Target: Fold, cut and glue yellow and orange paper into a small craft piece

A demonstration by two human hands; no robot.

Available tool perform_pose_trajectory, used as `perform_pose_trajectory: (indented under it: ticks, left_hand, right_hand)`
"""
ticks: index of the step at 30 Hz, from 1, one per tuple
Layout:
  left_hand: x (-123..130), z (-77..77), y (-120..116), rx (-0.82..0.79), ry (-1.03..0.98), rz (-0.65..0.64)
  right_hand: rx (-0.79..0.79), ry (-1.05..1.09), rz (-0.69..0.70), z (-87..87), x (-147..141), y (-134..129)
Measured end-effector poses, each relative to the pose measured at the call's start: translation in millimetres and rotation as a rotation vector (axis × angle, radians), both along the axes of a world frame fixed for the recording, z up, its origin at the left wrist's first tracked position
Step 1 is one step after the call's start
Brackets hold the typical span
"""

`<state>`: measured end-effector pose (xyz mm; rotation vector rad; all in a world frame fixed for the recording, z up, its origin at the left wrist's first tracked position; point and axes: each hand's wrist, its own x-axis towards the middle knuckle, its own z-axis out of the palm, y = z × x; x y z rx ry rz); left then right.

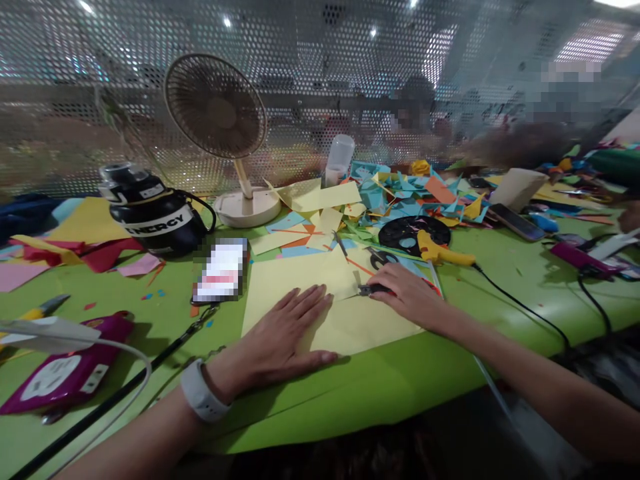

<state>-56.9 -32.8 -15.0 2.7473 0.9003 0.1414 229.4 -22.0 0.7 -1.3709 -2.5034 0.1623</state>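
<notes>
A large pale yellow sheet (370, 327) lies on the green-covered table (360, 393). My left hand (285, 333) rests flat on the sheet's left part, fingers spread, with a pale band on the wrist. Over the right part, my right hand (407, 297) has its fingers wrapped round a small dark tool (370, 289), its tip pointing left on the paper. Most of the tool is hidden by the fingers. Dark-handled scissors (383, 259) lie just behind my right hand. Beyond them is a black round palette (414, 233), with a yellow glue gun (440, 250) at its right.
A phone (221, 270), a black bottle (155, 213) and a fan (247, 205) stand or lie at the left and back. Blue and orange paper scraps (400, 193) are heaped behind. A purple packet (65, 370) and cables are at the near left. Another phone (517, 221) is at the right.
</notes>
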Motion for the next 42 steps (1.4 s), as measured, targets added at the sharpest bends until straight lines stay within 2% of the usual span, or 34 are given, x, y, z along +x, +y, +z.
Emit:
perform_pose_trajectory:
  ticks: [8, 15, 22, 30, 37, 42]
  left_hand:
    - [-0.3, -2.6, 1.3, -0.002, 0.006, -0.003]
    - [-0.1, -1.5, 0.4, 0.002, 0.002, 0.006]
    - [-0.8, -3.2, 0.4, 0.011, 0.002, 0.000]
    - [0.5, 0.5, -0.4, -0.002, 0.018, -0.001]
    - [1.3, -0.1, -0.4, 0.006, 0.029, 0.003]
    - [0.4, -2.2, 0.5, 0.018, 0.017, -0.004]
  right_hand:
    - [0.005, 0.075, 0.044, -0.9, 12.8, -5.8]
    - [-0.008, 0.058, 0.049, -0.5, -2.3, -0.9]
    - [-0.019, 0.066, 0.045, 0.6, 0.4, -6.2]
    - [-0.001, 0.057, 0.040, -0.1, -18.0, -2.4]
    - [-0.036, 0.074, 0.068, 2.5, -14.4, -5.6]
    - [-0.008, 0.080, 0.057, -0.4, -22.8, -3.1]
